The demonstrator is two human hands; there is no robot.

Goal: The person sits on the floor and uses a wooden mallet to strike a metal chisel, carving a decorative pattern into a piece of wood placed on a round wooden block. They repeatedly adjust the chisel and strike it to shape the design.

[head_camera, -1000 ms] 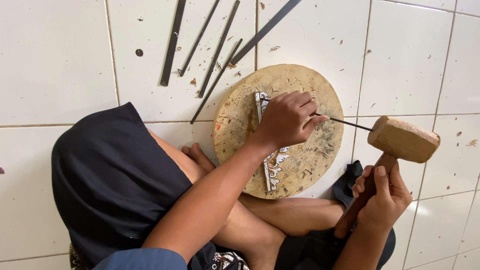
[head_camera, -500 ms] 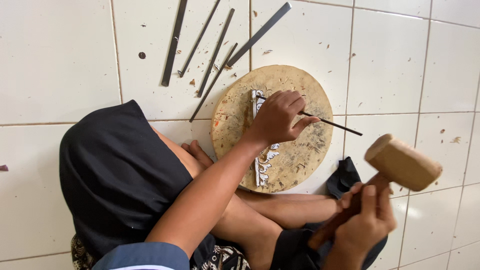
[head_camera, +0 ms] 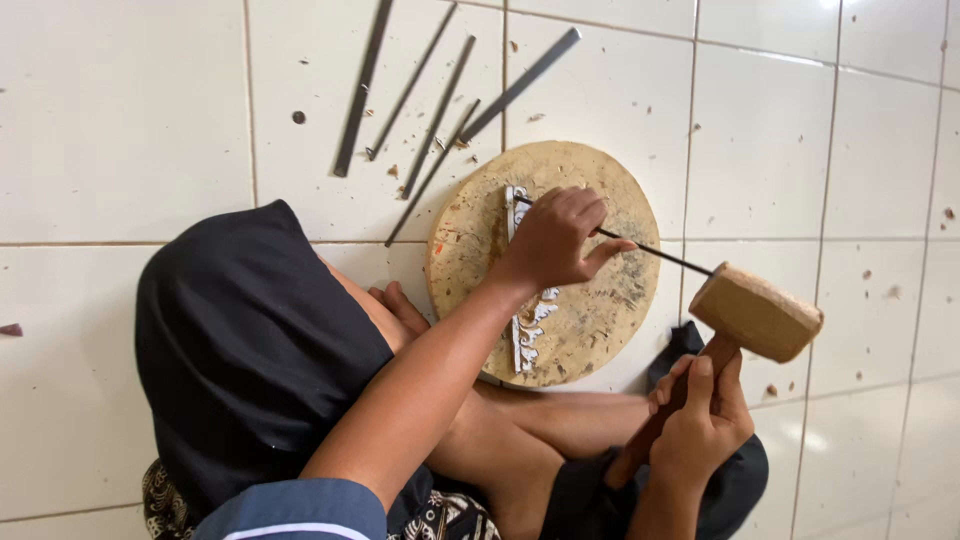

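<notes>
A round wooden block (head_camera: 590, 320) lies on the white tiled floor, and a narrow pale carved strip (head_camera: 528, 325) rests on it. My left hand (head_camera: 555, 238) grips a thin dark chisel (head_camera: 655, 251) with its tip on the strip's upper end. My right hand (head_camera: 700, 415) holds the handle of a wooden mallet (head_camera: 755, 312), whose head sits at the chisel's outer end. My crossed legs are under the block's near edge.
Several long dark metal chisels (head_camera: 440, 110) lie fanned out on the tiles beyond the block. Small chips are scattered on the floor. Dark cloth (head_camera: 250, 350) covers my knee at the left.
The mallet head has swung up and left, from well clear of the chisel to its outer end. My left hand stays on the chisel over the strip.
</notes>
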